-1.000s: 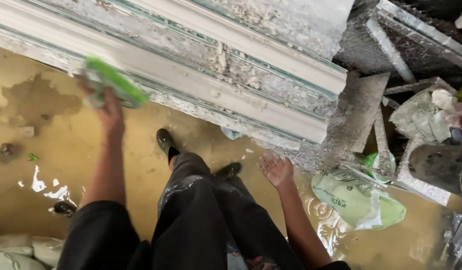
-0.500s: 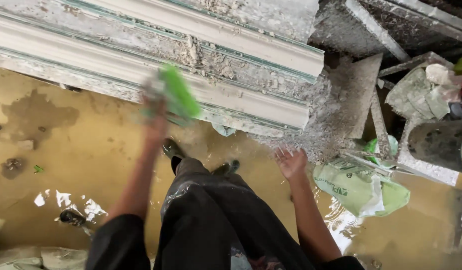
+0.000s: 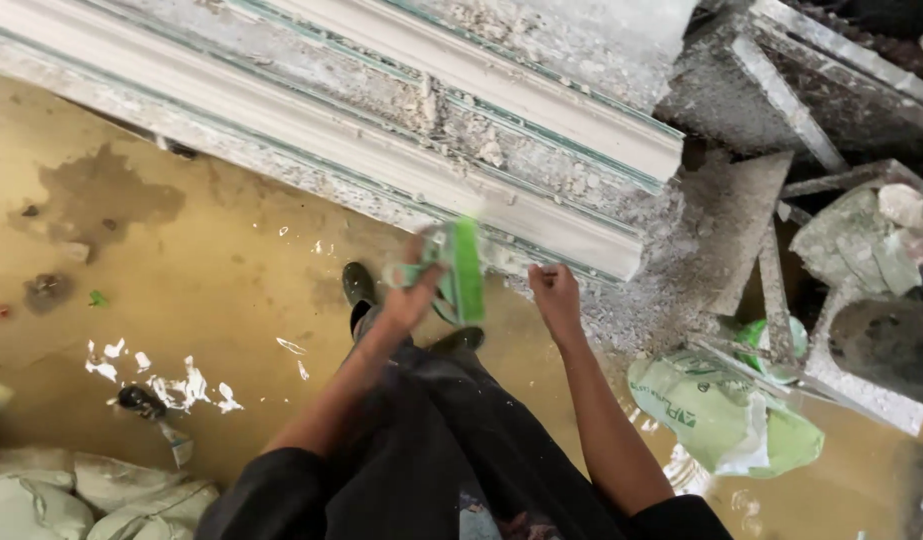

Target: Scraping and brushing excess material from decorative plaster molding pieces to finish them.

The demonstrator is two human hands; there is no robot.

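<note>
My left hand (image 3: 413,292) holds a green flat tool (image 3: 463,270), blurred by motion, in front of the lower edge of a long white plaster moulding (image 3: 321,130). My right hand (image 3: 554,300) hangs just right of the tool with its fingers curled and nothing visible in it, close to the end of the moulding. Below both hands are my dark trousers (image 3: 431,440) and black boots (image 3: 358,285), which stand on a wet, muddy yellow floor (image 3: 211,270).
Grey plaster rubble and slabs (image 3: 721,230) pile up at the right. A green and white bag (image 3: 721,415) lies on the wet floor beside them. Pale sacks (image 3: 71,495) sit at the bottom left. White plaster splashes (image 3: 171,385) mark the floor.
My left hand has swung the green tool from the far left along the moulding to the middle, close to my right hand. My right hand has closed its fingers and risen slightly.
</note>
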